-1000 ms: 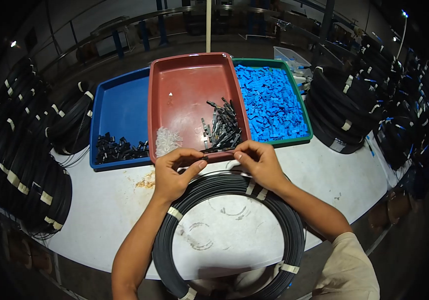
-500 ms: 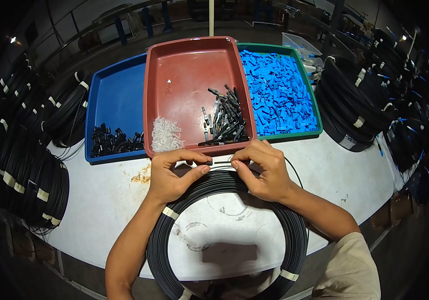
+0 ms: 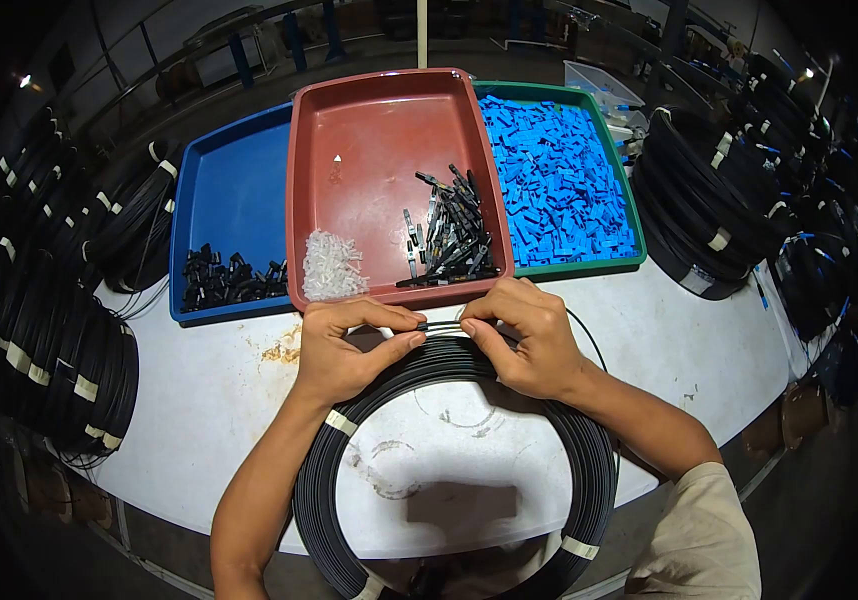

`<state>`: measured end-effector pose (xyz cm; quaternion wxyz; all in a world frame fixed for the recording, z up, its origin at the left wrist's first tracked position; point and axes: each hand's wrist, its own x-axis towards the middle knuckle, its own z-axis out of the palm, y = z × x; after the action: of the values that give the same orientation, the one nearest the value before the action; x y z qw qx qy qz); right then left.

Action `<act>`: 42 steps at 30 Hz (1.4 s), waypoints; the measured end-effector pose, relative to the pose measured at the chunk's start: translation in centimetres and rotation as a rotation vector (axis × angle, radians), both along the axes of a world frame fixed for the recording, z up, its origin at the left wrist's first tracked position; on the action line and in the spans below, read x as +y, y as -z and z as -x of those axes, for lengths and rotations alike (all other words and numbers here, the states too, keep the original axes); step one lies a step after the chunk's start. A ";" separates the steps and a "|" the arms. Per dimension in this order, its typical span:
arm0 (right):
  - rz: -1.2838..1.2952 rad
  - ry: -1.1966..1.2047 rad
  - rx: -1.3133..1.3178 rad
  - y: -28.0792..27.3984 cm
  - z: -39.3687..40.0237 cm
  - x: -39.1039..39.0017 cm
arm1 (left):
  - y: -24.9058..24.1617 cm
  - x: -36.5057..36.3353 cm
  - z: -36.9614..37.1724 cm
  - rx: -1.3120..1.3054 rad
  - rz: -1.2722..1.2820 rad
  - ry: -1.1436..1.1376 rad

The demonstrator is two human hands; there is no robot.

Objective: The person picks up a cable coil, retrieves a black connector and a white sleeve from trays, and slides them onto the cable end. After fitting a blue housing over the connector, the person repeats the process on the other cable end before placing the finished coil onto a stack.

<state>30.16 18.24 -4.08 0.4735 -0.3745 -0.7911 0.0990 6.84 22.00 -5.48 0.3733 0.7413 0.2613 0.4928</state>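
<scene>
My left hand (image 3: 347, 345) pinches a small black piece (image 3: 423, 326) between thumb and forefinger; most of it is hidden by the fingertips. Facing it, my right hand (image 3: 531, 338) is closed on a thin black cable (image 3: 446, 325), whose short free length spans the gap and meets the black piece. Beneath both hands lies a large coil of black cable (image 3: 594, 470), bound with pale tape and overhanging the table's front edge. One strand loops out behind my right hand.
Beyond my hands stand a blue tray (image 3: 234, 160) with black parts, a red tray (image 3: 389, 120) with clear sleeves (image 3: 331, 268) and black connectors (image 3: 454, 230), and a green tray (image 3: 614, 165) of blue clips (image 3: 559, 190). More cable coils (image 3: 59, 350) flank the white table (image 3: 219, 400).
The cable end and the black piece have come together; a small gap showed between them before. My hands have otherwise barely moved.
</scene>
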 end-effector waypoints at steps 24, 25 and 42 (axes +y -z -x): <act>0.029 -0.026 -0.035 -0.1 0.2 -0.4 | -0.7 -0.2 -0.1 0.159 -0.326 -0.097; 0.031 -0.025 -0.034 -0.2 0.4 -0.4 | -0.8 -0.3 -0.1 0.177 -0.343 -0.095; -0.088 -0.206 -0.063 -0.1 0.5 -0.1 | -0.8 -0.4 -0.5 0.190 -0.497 -0.035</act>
<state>29.67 18.17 -3.99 0.4519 -0.2731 -0.8433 0.1005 7.31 21.60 -4.66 0.1451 0.8485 0.1787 0.4766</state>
